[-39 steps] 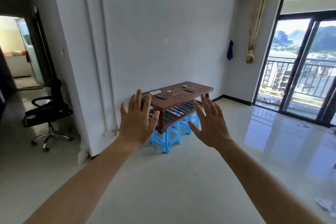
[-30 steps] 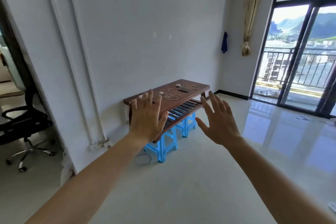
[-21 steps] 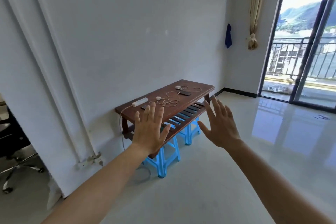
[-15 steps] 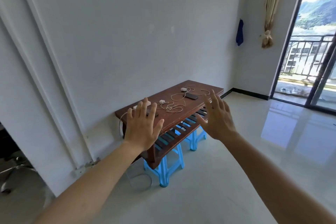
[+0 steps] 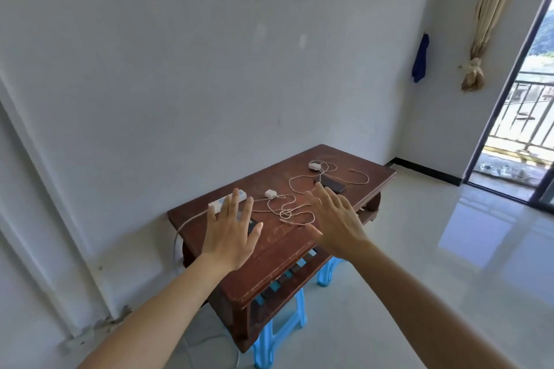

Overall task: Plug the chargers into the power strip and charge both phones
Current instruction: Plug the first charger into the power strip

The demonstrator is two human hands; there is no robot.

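White power strip (image 5: pixel 227 200) lies at the 9 o'clock end of the brown wooden table (image 5: pixel 269 252), its cable dropping over the table's edge toward the floor. Near charger (image 5: pixel 270 193), a small white block, sits just beside the strip at its 3 o'clock, its pale cord (image 5: pixel 287 213) looped loosely across the tabletop. Far charger (image 5: pixel 314 165) rests toward 1 o'clock near the table's back end, with its own cord curling around a dark phone (image 5: pixel 331 183) lying flat there. A second dark phone (image 5: pixel 252 226) shows only as a sliver between the left hand's fingers and thumb.

Left hand (image 5: pixel 230 231) is spread flat, palm down, fingers apart, holding nothing; it overlaps the strip's near end in this view, though contact cannot be judged. Right hand (image 5: pixel 335 222) is likewise open and empty, fingers splayed, above the table's middle at 3 o'clock from the left hand.

Blue plastic stools (image 5: pixel 278 329) stand under the table. A white wall (image 5: pixel 209 69) rises behind.
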